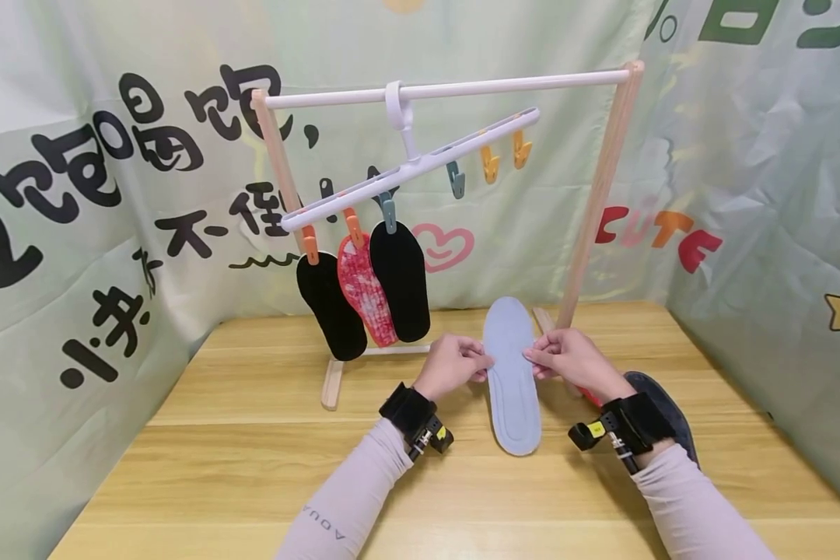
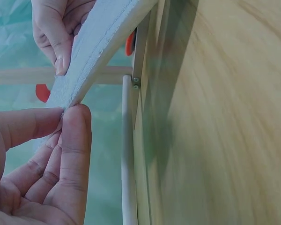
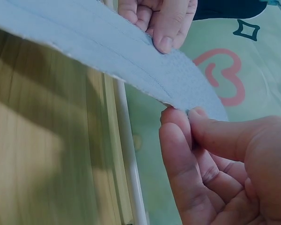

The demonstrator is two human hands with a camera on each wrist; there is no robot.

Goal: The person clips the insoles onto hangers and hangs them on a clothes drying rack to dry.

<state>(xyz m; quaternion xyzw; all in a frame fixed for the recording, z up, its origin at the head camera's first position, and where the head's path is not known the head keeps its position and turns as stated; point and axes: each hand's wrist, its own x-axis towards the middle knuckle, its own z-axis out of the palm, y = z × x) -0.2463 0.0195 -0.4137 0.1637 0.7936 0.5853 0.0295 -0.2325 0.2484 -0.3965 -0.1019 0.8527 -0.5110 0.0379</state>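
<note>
A light blue-grey insole [image 1: 511, 381] stands nearly upright above the wooden table, its rounded ends pointing up and down. My left hand [image 1: 455, 365] pinches its left edge between thumb and fingers, and my right hand [image 1: 567, 359] pinches the right edge at about the same height. In the left wrist view the left thumb and forefinger meet on the rim of the insole [image 2: 91, 56]. From the right wrist, the stitched line along the insole [image 3: 103, 42] shows, with the right thumb and forefinger on its edge.
A white hanger bar [image 1: 420, 165] tilts from a rack rail [image 1: 504, 84]. Clips hold two black insoles [image 1: 400, 284] [image 1: 332, 307] and a red patterned insole [image 1: 367, 292] at its left; a blue clip [image 1: 456, 180] and yellow clips [image 1: 490, 164] hang at right. A dark insole [image 1: 661, 400] lies behind my right wrist.
</note>
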